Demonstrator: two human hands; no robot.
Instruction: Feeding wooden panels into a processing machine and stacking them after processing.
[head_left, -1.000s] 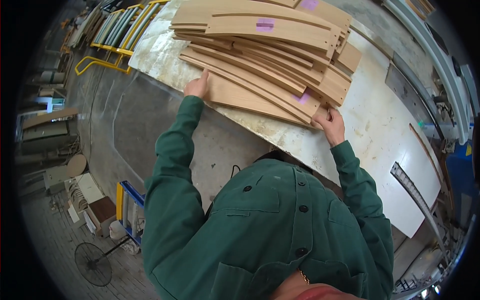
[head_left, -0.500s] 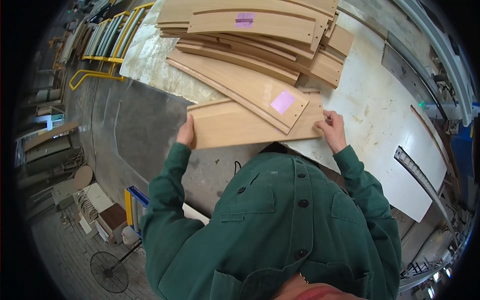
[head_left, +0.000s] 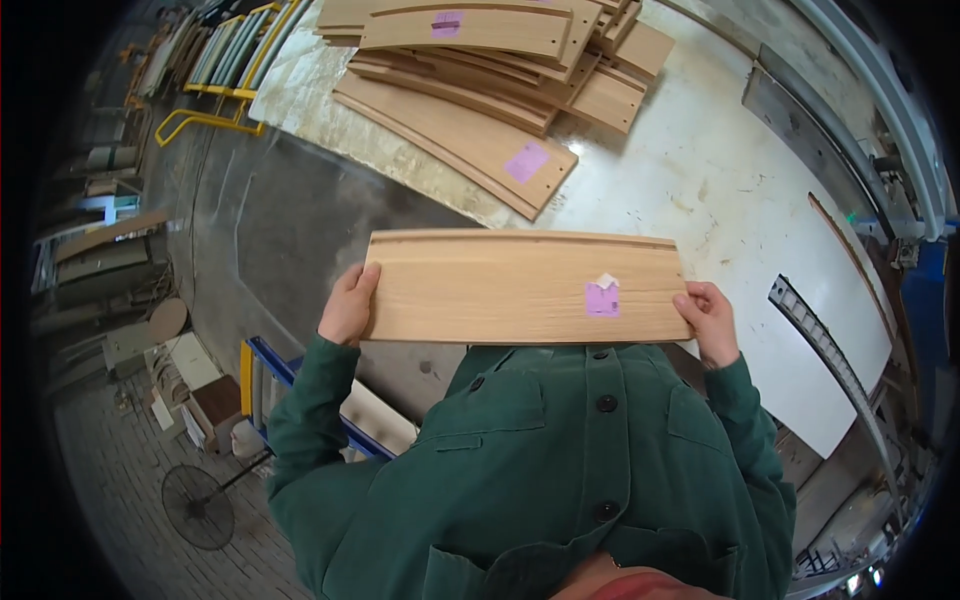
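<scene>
A light wooden board [head_left: 480,290] with a groove along its far edge is held up level in front of my chest. My left hand [head_left: 348,303] grips its left end, thumb on the upper face. At the right end, my right hand [head_left: 710,318] pinches the board with thumb and fingers. Toward the right of its face is a purple sticker [head_left: 602,300] with a small whitish patch at its top. Beyond it, another wooden board [head_left: 450,140] with a purple label lies slanted on the table, apart from the held one.
A pile of curved wooden boards [head_left: 470,35] rests on the white worktable [head_left: 690,190]. At the right, a dark slotted metal strip [head_left: 820,335] crosses the table. Yellow-framed roller racks [head_left: 230,60] stand far left; a black fan [head_left: 198,507] is at lower left.
Both hands have drawn the board out from under the slanted one and toward my chest. Its sticker now shows. The slanted board remains on the table.
</scene>
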